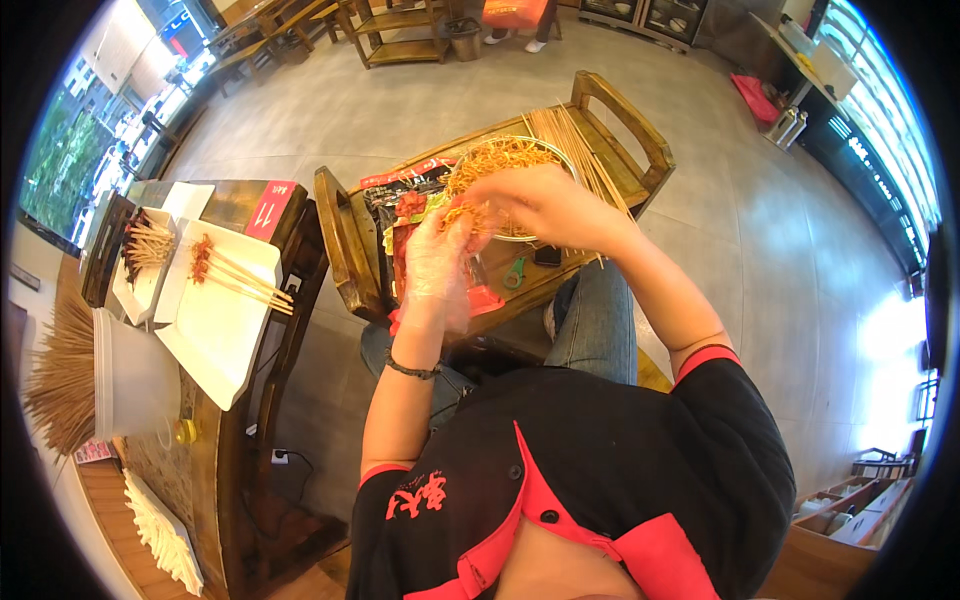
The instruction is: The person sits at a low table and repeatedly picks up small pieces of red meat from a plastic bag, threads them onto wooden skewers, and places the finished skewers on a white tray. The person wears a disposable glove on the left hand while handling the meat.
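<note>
My left hand (439, 251), in a clear plastic glove, pinches a small clump of orange-brown strands (466, 217) near the bowl's near-left rim. Over it bends my right hand (525, 196), its fingertips blurred and meeting the left fingers; whether they hold anything I cannot tell. Behind both hands a round metal bowl (568, 159) is heaped with similar thin strands (502, 156), partly covered by my right hand. Under my left hand lies a black and red plastic package (384, 196), with red and pale green food pieces (411, 206) on it.
A wooden bench with raised end handles (626, 120) bears the bowl, loose bamboo skewers (566, 139) and a green-handled tool (514, 274). On a table at left stand a white tray (217, 345) with several loaded skewers (240, 277) and a bucket of sticks (135, 375). A person (525, 22) is beyond.
</note>
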### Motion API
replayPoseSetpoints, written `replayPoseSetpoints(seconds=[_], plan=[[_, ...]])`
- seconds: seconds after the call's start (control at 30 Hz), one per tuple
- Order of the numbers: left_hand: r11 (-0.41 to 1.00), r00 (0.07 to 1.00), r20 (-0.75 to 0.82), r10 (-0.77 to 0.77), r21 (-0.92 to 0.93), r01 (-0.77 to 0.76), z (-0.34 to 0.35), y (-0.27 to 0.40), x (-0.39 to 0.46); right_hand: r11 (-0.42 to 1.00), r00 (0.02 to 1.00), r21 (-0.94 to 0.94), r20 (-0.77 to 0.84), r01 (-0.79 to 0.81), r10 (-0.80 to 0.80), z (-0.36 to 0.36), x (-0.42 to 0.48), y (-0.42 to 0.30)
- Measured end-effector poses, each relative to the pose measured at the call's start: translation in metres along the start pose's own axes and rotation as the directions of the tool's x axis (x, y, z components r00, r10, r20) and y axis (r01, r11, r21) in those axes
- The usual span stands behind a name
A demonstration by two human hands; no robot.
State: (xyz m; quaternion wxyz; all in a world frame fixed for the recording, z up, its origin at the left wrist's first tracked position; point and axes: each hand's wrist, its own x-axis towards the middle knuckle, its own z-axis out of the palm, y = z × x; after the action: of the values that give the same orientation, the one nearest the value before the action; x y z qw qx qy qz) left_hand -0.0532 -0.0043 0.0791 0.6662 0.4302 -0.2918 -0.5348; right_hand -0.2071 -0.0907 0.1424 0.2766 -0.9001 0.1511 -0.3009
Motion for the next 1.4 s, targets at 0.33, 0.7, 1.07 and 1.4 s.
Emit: replayPoseSetpoints(seconds=[0.33, 0.7, 1.07, 1.4], plan=[[0.999, 0.998, -0.054, -0.022, 0.048, 0.025, 0.003, 0.004, 0.007, 0.78, 0.732, -0.175, -0.513, -0.6, 0.448, -0.064, -0.074, 0.162], [0.992, 0.995, -0.062, 0.084, -0.086, -0.089, 0.017, -0.011, 0.021, 0.572, 0.678, -0.363, -0.385, -0.735, 0.626, -0.018, -0.086, 0.268], [0.984, 0.996, -0.025, 0.081, -0.159, -0.084, 0.007, 0.004, 0.019, 0.455, 0.569, -0.4, -0.233, -0.796, 0.789, -0.021, -0.05, 0.274], [0.962, 0.993, 0.054, 0.103, -0.259, -0.086, -0.011, 0.01, 0.007, 0.457, 0.518, -0.369, -0.08, -0.809, 0.852, -0.017, -0.042, 0.297]])
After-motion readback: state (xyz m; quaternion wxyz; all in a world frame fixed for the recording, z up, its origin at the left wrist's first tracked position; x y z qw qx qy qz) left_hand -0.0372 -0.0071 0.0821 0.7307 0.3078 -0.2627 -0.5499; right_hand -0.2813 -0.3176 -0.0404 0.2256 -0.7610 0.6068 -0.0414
